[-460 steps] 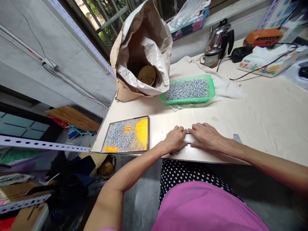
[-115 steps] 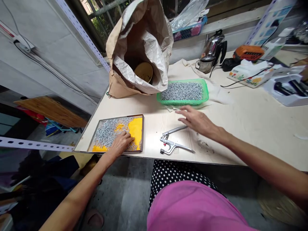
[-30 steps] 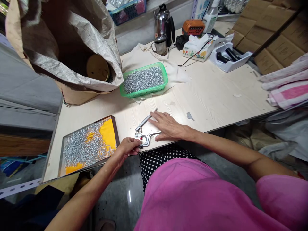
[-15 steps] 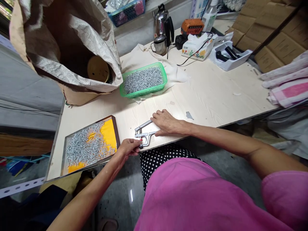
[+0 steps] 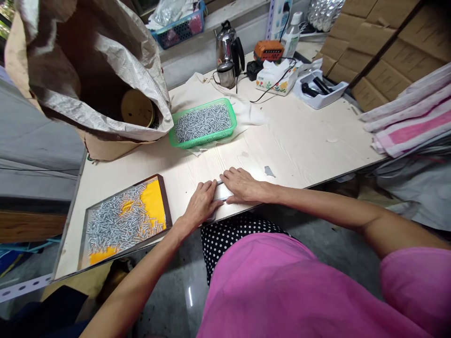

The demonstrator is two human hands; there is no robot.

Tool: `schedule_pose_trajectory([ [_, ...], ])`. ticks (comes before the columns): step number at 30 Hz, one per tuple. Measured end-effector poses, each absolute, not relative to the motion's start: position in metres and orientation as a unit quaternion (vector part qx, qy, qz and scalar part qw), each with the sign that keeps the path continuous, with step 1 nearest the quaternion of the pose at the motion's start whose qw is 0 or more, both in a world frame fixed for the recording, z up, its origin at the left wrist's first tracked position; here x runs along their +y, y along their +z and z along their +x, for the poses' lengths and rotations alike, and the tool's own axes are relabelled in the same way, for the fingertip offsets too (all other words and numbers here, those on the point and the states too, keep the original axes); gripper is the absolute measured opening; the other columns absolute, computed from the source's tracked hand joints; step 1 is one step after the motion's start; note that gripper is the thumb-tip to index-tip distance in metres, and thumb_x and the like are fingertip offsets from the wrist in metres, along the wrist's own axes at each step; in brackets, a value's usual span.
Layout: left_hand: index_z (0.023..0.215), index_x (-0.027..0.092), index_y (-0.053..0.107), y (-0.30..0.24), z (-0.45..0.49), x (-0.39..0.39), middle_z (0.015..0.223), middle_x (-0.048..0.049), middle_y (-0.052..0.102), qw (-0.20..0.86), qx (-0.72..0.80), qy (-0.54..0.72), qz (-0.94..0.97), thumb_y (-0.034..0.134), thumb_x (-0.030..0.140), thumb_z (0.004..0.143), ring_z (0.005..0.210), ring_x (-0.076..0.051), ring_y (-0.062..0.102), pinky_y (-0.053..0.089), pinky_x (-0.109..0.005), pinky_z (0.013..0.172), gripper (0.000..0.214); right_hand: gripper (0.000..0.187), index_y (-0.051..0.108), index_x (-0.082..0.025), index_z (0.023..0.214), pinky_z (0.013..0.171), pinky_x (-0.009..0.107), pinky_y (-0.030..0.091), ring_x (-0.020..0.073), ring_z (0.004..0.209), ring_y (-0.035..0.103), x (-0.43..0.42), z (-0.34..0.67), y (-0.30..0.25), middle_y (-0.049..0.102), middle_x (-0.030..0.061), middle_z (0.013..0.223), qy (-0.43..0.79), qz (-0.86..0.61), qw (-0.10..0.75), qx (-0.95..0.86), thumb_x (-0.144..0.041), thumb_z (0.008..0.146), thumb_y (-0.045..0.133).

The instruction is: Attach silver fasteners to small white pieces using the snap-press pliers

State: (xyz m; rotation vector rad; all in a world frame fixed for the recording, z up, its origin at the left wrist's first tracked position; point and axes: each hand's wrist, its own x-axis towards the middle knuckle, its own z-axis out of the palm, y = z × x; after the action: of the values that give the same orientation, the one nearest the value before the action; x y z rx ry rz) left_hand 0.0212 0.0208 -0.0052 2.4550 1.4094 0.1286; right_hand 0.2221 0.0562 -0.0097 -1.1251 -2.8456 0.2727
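Pliers [image 5: 219, 183]: near the table's [image 5: 303, 141] front edge, partly covered; probably stiff metal, fairly light, smooth, sturdy.
Best hold: handle ends, for leverage.
Left hand [image 5: 202, 203]: curled over the head end.
Right hand [image 5: 242, 186]: wrapped round the handles.
Tray [image 5: 165, 199]: loose metal pins [image 5: 121, 224], leftward.

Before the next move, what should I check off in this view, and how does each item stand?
1. Right hand on the silver hand tool: ok, it grips one end.
2. Left hand on the same tool: ok, it covers much of the other end.
3. Any piece loaded in the tool: cannot tell, the left hand hides that end.
4. Metal pieces within reach: ok, many lie in the shallow tray beside the left hand.
5. Table free of scraps: not ok, a grey scrap lies beyond the right hand.
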Motion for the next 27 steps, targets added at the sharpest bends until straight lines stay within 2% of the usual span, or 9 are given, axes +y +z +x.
schedule_pose_trajectory([
  [7, 0.113, 0.017, 0.064, -0.003, 0.028, 0.025, 0.105, -0.0122, 0.063, 0.135, 0.499, 0.025, 0.856, 0.058, 0.031, 0.096, 0.100, -0.029, 0.056, 0.049, -0.043, 0.088, 0.023, 0.018, 0.068, -0.012, 0.103, 0.087, 0.038, 0.038, 0.0262, 0.102, 0.055, 0.064, 0.220, -0.013, 0.067, 0.0139, 0.104, 0.098, -0.333, 0.030, -0.937, -0.028, 0.097, 0.063],
  [12, 0.100, 0.017, 0.066, -0.001, 0.030, 0.028, 0.097, -0.0094, 0.066, 0.149, 0.514, 0.030, 0.845, 0.056, 0.027, 0.098, 0.096, -0.026, 0.057, 0.050, -0.039, 0.086, 0.015, 0.022, 0.069, -0.011, 0.103, 0.086, 0.037, 0.038, 0.0234, 0.096, 0.057, 0.068, 0.221, -0.017, 0.067, 0.0120, 0.099, 0.142, -0.303, 0.037, -0.942, -0.027, 0.102, 0.053],
  [16, 0.115, 0.017, 0.064, -0.006, 0.030, 0.023, 0.107, -0.0106, 0.067, 0.110, 0.531, 0.040, 0.839, 0.059, 0.029, 0.097, 0.103, -0.027, 0.059, 0.053, -0.042, 0.090, 0.022, 0.028, 0.068, -0.010, 0.106, 0.083, 0.036, 0.041, 0.0263, 0.101, 0.055, 0.076, 0.226, -0.013, 0.065, 0.0145, 0.106, 0.125, -0.321, 0.044, -0.938, -0.035, 0.095, 0.066],
  [18, 0.125, 0.017, 0.060, -0.014, 0.033, 0.013, 0.124, -0.0140, 0.065, 0.074, 0.546, 0.078, 0.831, 0.058, 0.028, 0.097, 0.114, -0.029, 0.059, 0.052, -0.047, 0.098, 0.029, 0.046, 0.066, -0.010, 0.114, 0.083, 0.036, 0.042, 0.0286, 0.104, 0.053, 0.086, 0.232, -0.011, 0.063, 0.0165, 0.114, 0.125, -0.315, 0.052, -0.939, -0.047, 0.087, 0.074],
  [20, 0.131, 0.017, 0.056, -0.024, 0.038, -0.003, 0.140, -0.0172, 0.059, 0.046, 0.549, 0.123, 0.826, 0.053, 0.026, 0.100, 0.129, -0.031, 0.055, 0.047, -0.052, 0.108, 0.032, 0.059, 0.064, -0.010, 0.121, 0.084, 0.037, 0.043, 0.0289, 0.104, 0.053, 0.096, 0.239, -0.009, 0.062, 0.0171, 0.117, 0.148, -0.285, 0.044, -0.946, -0.055, 0.085, 0.075],
  [22, 0.136, 0.017, 0.053, -0.033, 0.046, -0.020, 0.149, -0.0187, 0.052, 0.032, 0.537, 0.156, 0.828, 0.049, 0.027, 0.102, 0.141, -0.033, 0.047, 0.041, -0.056, 0.114, 0.035, 0.054, 0.062, -0.010, 0.125, 0.085, 0.036, 0.043, 0.0268, 0.101, 0.054, 0.105, 0.241, -0.009, 0.063, 0.0162, 0.116, 0.173, -0.268, 0.042, -0.947, -0.052, 0.091, 0.068],
  [24, 0.141, 0.017, 0.049, -0.041, 0.054, -0.033, 0.153, -0.0186, 0.049, 0.038, 0.522, 0.171, 0.835, 0.047, 0.030, 0.103, 0.148, -0.033, 0.039, 0.038, -0.057, 0.117, 0.040, 0.041, 0.061, -0.012, 0.126, 0.085, 0.034, 0.041, 0.0250, 0.101, 0.055, 0.110, 0.238, -0.011, 0.063, 0.0149, 0.115, 0.172, -0.281, 0.051, -0.943, -0.040, 0.097, 0.063],
  [27, 0.144, 0.018, 0.047, -0.046, 0.064, -0.043, 0.150, -0.0175, 0.053, 0.070, 0.513, 0.175, 0.837, 0.046, 0.032, 0.104, 0.147, -0.032, 0.041, 0.037, -0.057, 0.119, 0.043, 0.021, 0.066, -0.014, 0.114, 0.083, 0.032, 0.037, 0.0240, 0.101, 0.053, 0.117, 0.224, -0.016, 0.064, 0.0127, 0.112, 0.130, -0.308, 0.054, -0.941, -0.024, 0.098, 0.058],
])
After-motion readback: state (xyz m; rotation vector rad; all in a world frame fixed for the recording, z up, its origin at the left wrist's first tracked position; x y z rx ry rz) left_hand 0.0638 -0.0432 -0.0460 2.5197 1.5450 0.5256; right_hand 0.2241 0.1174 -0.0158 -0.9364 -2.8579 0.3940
